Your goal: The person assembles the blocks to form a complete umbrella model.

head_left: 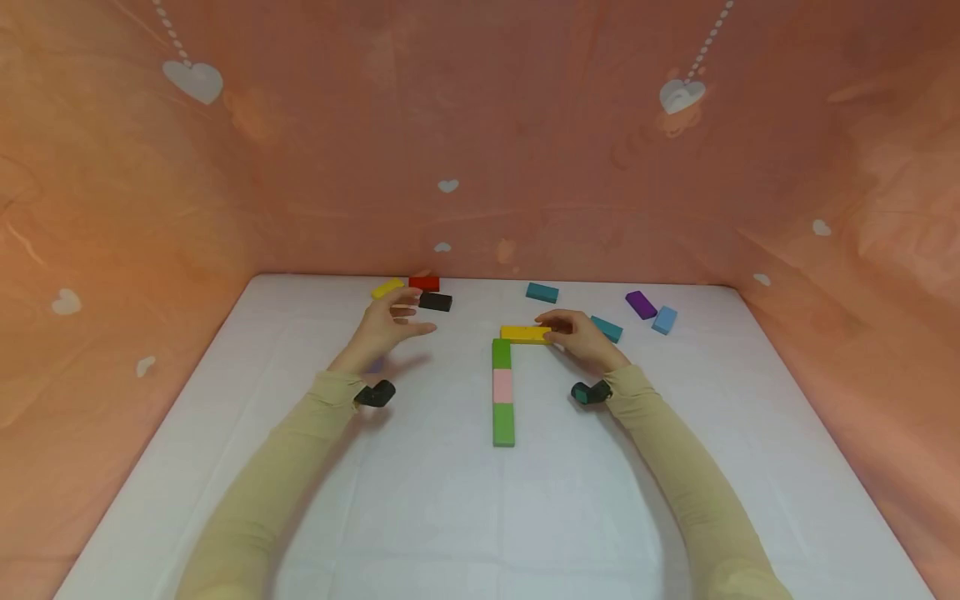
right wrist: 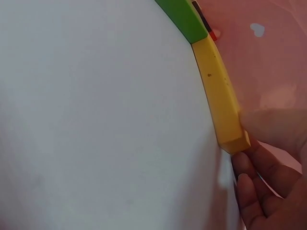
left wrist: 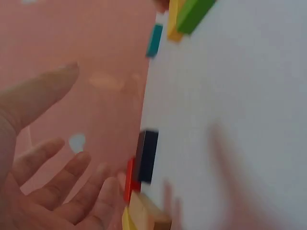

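My right hand pinches the right end of a long yellow block, with thumb and fingers around that end in the right wrist view. The block's left end meets the top of a straight column on the white table: a green block, a pink block and a light green block. Left of the column, my left hand hovers with fingers spread and holds nothing. Close to its fingers lie a black block, a red block and another yellow block.
Teal blocks lie at the back and just behind my right hand. Farther right are a purple block and a light blue block. A plain wood-coloured block shows beside the red one. Pink cloth walls the table.
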A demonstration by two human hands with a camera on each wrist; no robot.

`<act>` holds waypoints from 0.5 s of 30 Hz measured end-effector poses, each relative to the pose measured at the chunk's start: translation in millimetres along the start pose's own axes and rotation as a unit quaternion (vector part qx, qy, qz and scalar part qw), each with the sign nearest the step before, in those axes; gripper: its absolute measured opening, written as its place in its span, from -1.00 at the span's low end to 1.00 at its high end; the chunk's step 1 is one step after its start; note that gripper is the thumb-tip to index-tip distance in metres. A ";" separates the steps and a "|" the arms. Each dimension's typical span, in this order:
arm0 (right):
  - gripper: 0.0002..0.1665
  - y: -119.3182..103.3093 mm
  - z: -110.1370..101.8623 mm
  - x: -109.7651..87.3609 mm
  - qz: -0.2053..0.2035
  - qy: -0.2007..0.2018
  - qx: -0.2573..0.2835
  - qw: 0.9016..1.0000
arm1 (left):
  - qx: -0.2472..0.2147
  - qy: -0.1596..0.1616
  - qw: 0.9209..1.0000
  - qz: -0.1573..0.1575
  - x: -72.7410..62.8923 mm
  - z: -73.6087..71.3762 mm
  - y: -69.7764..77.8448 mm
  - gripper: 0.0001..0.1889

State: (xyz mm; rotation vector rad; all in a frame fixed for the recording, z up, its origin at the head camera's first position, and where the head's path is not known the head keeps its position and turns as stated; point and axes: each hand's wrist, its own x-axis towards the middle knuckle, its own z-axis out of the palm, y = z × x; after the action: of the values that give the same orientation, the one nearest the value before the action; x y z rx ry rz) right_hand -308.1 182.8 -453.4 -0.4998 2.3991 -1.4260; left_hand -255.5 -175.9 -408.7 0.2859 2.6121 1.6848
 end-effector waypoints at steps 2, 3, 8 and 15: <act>-0.63 0.9 -0.2 0.0 -0.001 0.000 0.002 1.000 | 0.011 0.004 1.000 -0.005 5.9 -4.5 -5.8 -0.24; -0.64 1.0 -0.3 0.0 0.000 0.001 0.003 1.000 | 0.017 0.006 1.000 -0.007 8.3 -6.6 -8.7 -0.22; -0.64 1.6 0.2 0.6 0.009 0.003 -0.002 1.000 | 0.063 0.010 0.998 -0.017 16.5 -13.2 -23.7 -0.14; -0.64 1.6 0.6 0.5 0.015 0.003 0.002 1.000 | 0.105 0.018 0.994 0.000 23.5 -14.0 -37.1 -0.12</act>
State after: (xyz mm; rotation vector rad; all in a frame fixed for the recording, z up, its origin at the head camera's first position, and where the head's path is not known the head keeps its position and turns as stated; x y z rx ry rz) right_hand -308.6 182.8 -455.1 -0.4579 2.3968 -1.4224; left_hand -285.6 -199.5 -434.5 0.2619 2.8200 1.4276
